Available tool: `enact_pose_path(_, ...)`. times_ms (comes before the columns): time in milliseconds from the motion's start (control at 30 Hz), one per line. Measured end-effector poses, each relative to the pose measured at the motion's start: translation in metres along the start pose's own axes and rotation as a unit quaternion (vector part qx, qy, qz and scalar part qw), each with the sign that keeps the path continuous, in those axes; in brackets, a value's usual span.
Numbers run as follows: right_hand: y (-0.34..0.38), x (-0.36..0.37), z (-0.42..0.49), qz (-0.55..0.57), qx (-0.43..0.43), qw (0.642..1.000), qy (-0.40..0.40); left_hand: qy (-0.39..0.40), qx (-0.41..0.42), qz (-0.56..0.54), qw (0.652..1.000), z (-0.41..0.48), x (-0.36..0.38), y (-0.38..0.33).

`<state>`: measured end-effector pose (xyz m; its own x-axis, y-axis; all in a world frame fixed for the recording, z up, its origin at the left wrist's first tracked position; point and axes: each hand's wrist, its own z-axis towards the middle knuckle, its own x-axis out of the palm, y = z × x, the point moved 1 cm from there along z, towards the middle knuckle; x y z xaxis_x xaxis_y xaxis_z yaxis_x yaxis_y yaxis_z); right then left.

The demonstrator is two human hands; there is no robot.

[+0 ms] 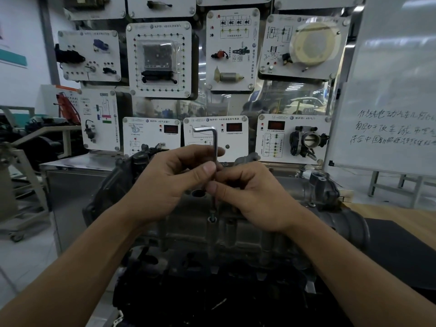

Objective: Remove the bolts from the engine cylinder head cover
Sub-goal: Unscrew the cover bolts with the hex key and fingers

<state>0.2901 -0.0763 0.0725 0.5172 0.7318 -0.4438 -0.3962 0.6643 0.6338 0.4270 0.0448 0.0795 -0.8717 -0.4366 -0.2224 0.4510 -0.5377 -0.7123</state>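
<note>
1. Wall of white training panels [232, 50] fills the background, each carrying car parts and wiring diagrams. One at lower right holds a throttle body [309, 140].
2. Whiteboard [389, 79] stands at right with handwritten lines on it.
3. Engine [236, 267] sits dead centre, directly below the camera. Its lower part is dark and hard to read.
4. Wooden table [389, 211] shows at right, behind a fat black hose [349, 225] that comes off the engine's right end.
5. Cylinder head cover [193, 220] is the grey cast metal on top of the engine, under both hands. A round hole [197, 193] in it opens just left of the tool.
6. Grey metal housing [320, 185] sits at the cover's right end.
7. Left hand [169, 185]: fingers curled, thumb and forefinger pinching the long leg of the hex key [215, 142] about midway.
8. Right hand [254, 197]: fingers curled, thumb and fingertips pinching the same leg just below the left hand's grip. The two thumbs nearly touch.
9. The hex key stands upright, short leg at the top pointing left, long leg running down between the hands.
10. Bolt [213, 217]: at a round boss on the near edge of the cover, the key tip seated in its head. The head looks raised slightly above the boss; how far I can't tell.
</note>
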Motion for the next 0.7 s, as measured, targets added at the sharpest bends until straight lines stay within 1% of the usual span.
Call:
enact_pose_path(100, -0.002, 0.0, 0.001, 0.018, 0.014, 0.999, 0.027, 0.018, -0.004, 0.021, 1.0, -0.001, 0.0, -0.003)
enact_pose_path(200, 0.0, 0.001, 0.001, 0.018, 0.005, 0.999, 0.041, -0.006, -0.003, 0.035, 0.999, 0.0, 0.001, -0.004)
enact_pose_path(300, 0.001, 0.001, 0.001, -0.019, -0.01, 1.0, -0.003, -0.034, -0.01, 0.032, 0.999, 0.002, 0.002, -0.004)
enact_pose_path(400, 0.004, 0.0, 0.0, -0.006, -0.012, 0.999, -0.044, -0.041, -0.017, 0.041, 0.998, 0.003, 0.003, -0.006)
enact_pose_path(533, 0.008, -0.001, 0.002, -0.01, 0.003, 1.0, -0.027, -0.039, -0.024, 0.051, 0.998, 0.003, 0.003, -0.008)
enact_pose_path(600, 0.012, -0.002, 0.002, -0.03, 0.016, 0.999, -0.005, -0.034, -0.024, 0.11, 0.993, 0.001, 0.004, -0.007)
enact_pose_path(700, 0.021, -0.006, 0.002, -0.079, 0.042, 0.995, 0.039, 0.002, 0.021, 0.266, 0.964, -0.008, 0.006, -0.008)
